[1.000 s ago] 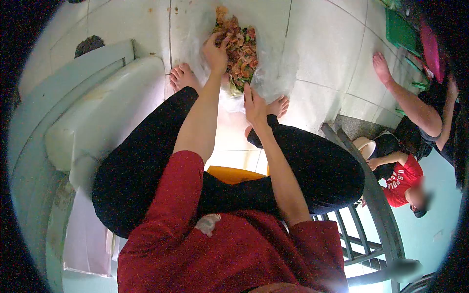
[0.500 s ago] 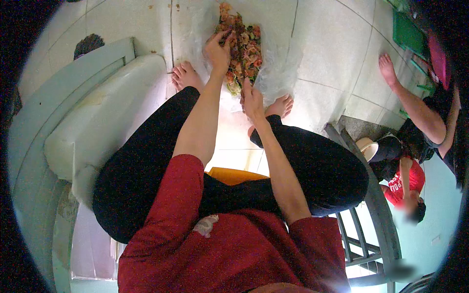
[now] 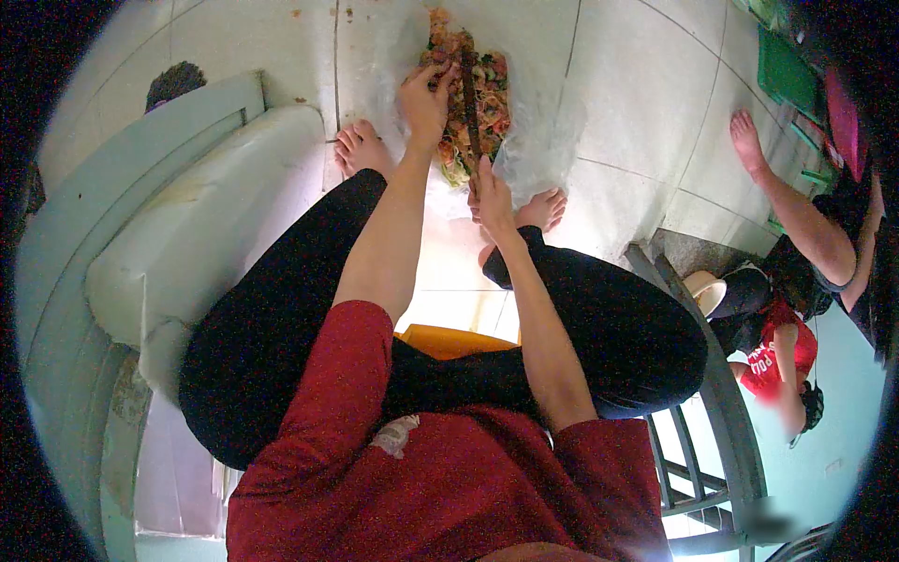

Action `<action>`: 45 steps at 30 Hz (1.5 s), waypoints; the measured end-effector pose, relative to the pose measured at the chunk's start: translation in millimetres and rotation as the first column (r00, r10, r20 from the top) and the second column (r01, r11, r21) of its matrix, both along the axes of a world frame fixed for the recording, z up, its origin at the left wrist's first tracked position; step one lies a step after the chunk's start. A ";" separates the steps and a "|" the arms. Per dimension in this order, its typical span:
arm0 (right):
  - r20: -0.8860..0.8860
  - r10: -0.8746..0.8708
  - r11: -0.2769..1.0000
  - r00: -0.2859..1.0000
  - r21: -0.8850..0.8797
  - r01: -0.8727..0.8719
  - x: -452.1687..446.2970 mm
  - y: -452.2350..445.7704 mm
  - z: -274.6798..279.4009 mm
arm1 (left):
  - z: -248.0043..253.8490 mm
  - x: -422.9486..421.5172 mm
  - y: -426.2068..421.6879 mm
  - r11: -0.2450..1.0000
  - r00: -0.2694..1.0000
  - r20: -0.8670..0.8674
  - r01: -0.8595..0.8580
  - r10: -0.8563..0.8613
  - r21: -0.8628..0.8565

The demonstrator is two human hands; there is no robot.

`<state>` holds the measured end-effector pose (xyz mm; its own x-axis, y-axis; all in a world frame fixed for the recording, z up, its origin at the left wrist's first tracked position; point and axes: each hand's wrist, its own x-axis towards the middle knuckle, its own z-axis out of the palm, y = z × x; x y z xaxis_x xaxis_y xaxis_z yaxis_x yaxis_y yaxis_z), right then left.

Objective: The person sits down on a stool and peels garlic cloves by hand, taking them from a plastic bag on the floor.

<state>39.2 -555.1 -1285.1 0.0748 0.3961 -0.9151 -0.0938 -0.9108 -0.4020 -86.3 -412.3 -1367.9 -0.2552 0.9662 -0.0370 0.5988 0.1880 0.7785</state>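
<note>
Chopped reddish and green food (image 3: 492, 108) lies in a heap on a clear plastic sheet or bag (image 3: 538, 112) spread over the tiled floor. My right hand (image 3: 491, 201) is closed round the near end of a long dark knife (image 3: 470, 98), whose blade reaches away from me over the heap. At the heap's left side, my left hand (image 3: 426, 101) has its thumb and fingers bent together at the food, close to the blade. Whatever lies between those fingertips is too small to make out.
My bare feet (image 3: 361, 148) flank the plastic. A white rounded object (image 3: 206, 201) stands at left, a dark slatted rail (image 3: 716, 375) at right. Beyond it are a person in red (image 3: 782, 351), a pale bowl (image 3: 704, 292), another person's leg (image 3: 796, 211) and a green object (image 3: 787, 70).
The knife, hardly visible one second ago, now shows lengthwise over the heap. My left hand stays at the food's left side. The person in red has bent an arm toward the head.
</note>
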 end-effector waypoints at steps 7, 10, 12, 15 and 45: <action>-0.161 -0.063 0.996 0.985 -0.073 0.051 9.5 1.0 -4.8 | 13.2 3.5 1.6 1.000 0.999 0.045 -0.015 0.014 0.010; -0.153 -0.100 0.990 0.983 -0.114 0.083 9.6 3.6 -4.0 | 11.4 2.1 2.4 1.000 0.997 0.081 0.002 0.000 -0.017; -0.184 -0.107 0.992 0.977 -0.092 0.091 9.3 4.2 0.4 | 7.0 2.3 3.0 1.000 0.995 0.101 0.002 -0.002 0.001; -0.211 -0.110 0.993 0.971 -0.062 0.098 8.7 2.9 0.5 | -7.7 2.0 0.3 0.999 0.998 0.062 0.010 -0.012 0.032; 0.225 0.228 0.950 0.947 0.161 -0.267 10.9 2.3 -18.6 | -21.2 -2.2 2.1 0.994 0.995 -0.011 0.095 -0.095 0.052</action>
<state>50.1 -552.7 -1303.7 0.1272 0.5883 -0.7986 0.2257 -0.8011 -0.5543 -88.5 -410.2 -1389.1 -0.1622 0.9866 0.0160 0.6189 0.0891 0.7804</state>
